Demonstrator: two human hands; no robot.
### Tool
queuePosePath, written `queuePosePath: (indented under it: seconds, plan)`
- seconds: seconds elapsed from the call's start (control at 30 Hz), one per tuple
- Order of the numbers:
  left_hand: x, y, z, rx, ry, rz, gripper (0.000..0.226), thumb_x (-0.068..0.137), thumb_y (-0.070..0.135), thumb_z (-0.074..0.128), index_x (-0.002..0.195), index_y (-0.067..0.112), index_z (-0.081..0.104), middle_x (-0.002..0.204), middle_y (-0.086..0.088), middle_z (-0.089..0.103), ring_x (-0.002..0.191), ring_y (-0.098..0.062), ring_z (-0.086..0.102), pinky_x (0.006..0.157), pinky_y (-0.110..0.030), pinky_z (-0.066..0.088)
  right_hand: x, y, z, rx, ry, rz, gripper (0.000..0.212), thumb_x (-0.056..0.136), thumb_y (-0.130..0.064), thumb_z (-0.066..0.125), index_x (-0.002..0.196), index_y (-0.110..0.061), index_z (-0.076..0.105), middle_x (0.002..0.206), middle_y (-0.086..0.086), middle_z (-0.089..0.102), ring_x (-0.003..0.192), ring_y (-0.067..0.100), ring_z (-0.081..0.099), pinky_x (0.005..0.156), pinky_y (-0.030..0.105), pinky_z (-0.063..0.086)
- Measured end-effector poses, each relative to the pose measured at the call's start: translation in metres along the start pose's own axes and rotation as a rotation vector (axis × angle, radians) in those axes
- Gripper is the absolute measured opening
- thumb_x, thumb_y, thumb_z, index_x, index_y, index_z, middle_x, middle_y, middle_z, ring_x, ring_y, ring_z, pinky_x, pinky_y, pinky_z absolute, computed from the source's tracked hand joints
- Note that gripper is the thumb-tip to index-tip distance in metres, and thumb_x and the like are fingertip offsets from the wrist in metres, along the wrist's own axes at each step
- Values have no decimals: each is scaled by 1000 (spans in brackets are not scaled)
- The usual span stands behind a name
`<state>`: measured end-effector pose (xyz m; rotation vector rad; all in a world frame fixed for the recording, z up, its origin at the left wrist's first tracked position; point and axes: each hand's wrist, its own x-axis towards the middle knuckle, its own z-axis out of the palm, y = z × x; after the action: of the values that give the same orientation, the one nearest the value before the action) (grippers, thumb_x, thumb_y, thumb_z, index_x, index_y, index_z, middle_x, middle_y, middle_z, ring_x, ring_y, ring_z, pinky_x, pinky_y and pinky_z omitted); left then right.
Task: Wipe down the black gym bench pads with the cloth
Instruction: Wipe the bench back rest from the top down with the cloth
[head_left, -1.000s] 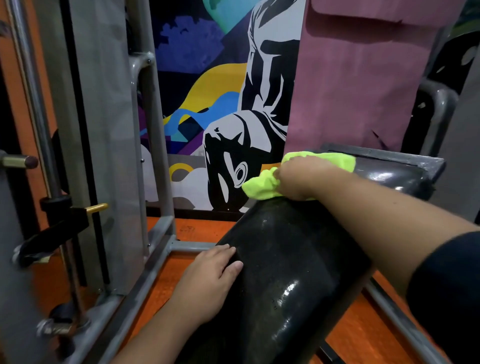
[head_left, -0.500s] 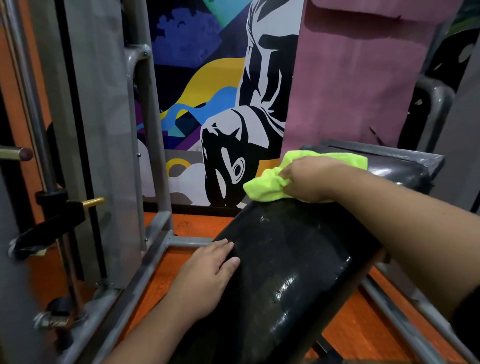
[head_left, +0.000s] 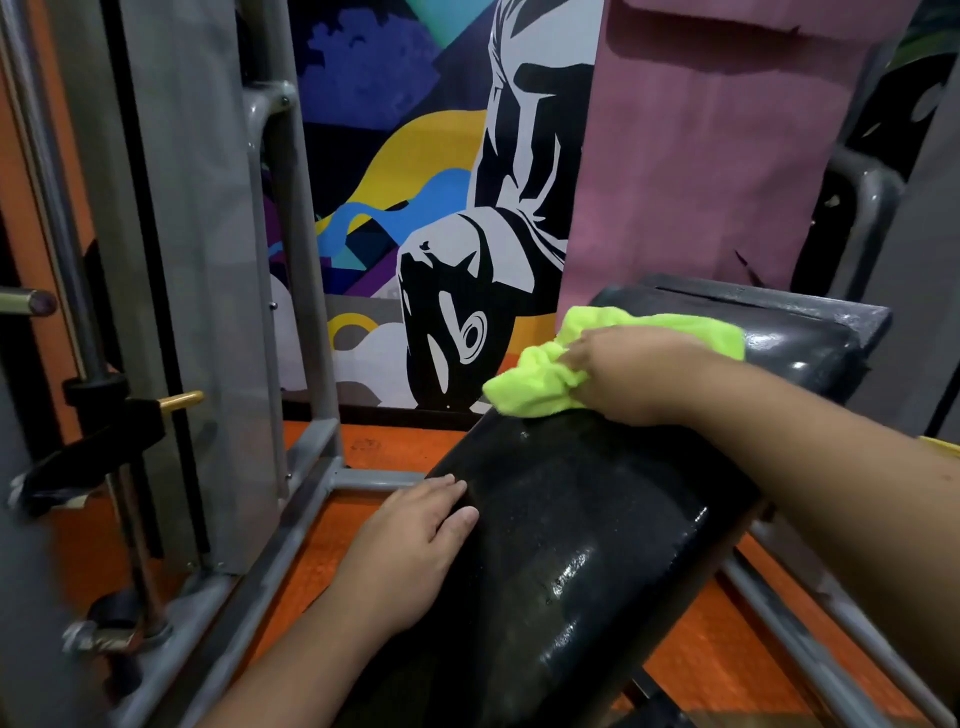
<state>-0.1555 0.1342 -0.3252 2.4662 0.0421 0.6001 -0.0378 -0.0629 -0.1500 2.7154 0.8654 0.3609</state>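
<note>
A long black bench pad runs from the lower middle up toward the right, glossy with wet spots. A second black pad continues behind it at the upper right. My right hand presses a bright green cloth flat on the far end of the near pad; part of the cloth spreads past my fingers onto the far pad. My left hand lies palm down on the pad's left edge, fingers apart, holding nothing.
A grey steel machine frame borders the bench on the left and near floor, with a guide rod and black clamp further left. Another grey rail runs on the right. The floor is orange; a painted mural wall and a pink panel stand behind.
My right hand and the cloth have shifted slightly toward the far right of the pad. The left hand stays on the pad's left edge.
</note>
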Motion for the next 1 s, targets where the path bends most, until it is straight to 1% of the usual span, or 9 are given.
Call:
queuePosePath:
  seconds: [0.1,0.23,0.33,0.5,0.63,0.7,0.8,0.87,1.0]
  plan:
    - [2,-1,1,4,6,-6,49,97,48,43,143,31,45,151,15,39,139,-2,30,112,-22,21,6,1,-14,31,21,112,33,94,-32,45,125,-34,56,124,1,58,115,30,54,91,45,49]
    - [2,2,-1,-4,4,-8,47,97,48,43,142,31,47,149,16,41,138,-2,31,111,-23,22,0,-5,6,-45,6,-39,38,90,-34,41,124,-36,57,131,-1,56,122,28,53,95,46,49]
    - [1,1,-1,-6,-8,-11,49,97,49,43,143,33,44,150,18,38,139,-1,28,113,-24,21,-5,1,-2,-10,32,33,38,92,-35,43,127,-36,56,130,-1,56,122,29,53,97,47,48]
    - [1,0,-1,-19,4,0,47,97,47,45,142,31,46,149,17,40,138,0,30,111,-20,21,-10,-7,9,-69,67,-72,26,89,-30,43,109,-31,59,116,1,57,114,28,56,94,42,48]
    - [0,-1,1,-36,9,0,48,96,46,47,142,30,47,150,16,39,138,0,30,113,-19,19,-12,6,-4,-8,96,52,28,91,-30,44,114,-31,60,120,2,60,113,30,57,92,46,50]
    - [2,0,0,-45,21,-14,47,97,45,47,141,29,49,149,14,42,138,-2,32,113,-21,21,-8,-2,1,-67,141,-9,27,90,-26,45,112,-29,60,119,2,61,113,28,57,94,43,49]
    - [0,1,-1,-32,20,5,45,97,45,46,140,30,50,148,17,42,138,-1,31,111,-19,21,-20,5,13,-74,117,-76,30,85,-35,37,105,-31,59,124,-2,61,121,24,53,99,43,46]
    - [-2,1,-1,-29,12,8,46,98,44,46,142,31,47,149,18,39,138,0,29,108,-14,17,-25,14,4,1,126,31,34,84,-40,35,106,-32,60,123,-2,60,121,26,54,96,46,49]
    - [1,2,0,-41,22,-10,46,97,44,46,141,28,48,149,14,41,138,-2,30,110,-18,18,-25,-2,7,-84,221,-1,28,90,-25,47,114,-28,62,129,1,60,121,27,53,102,41,44]
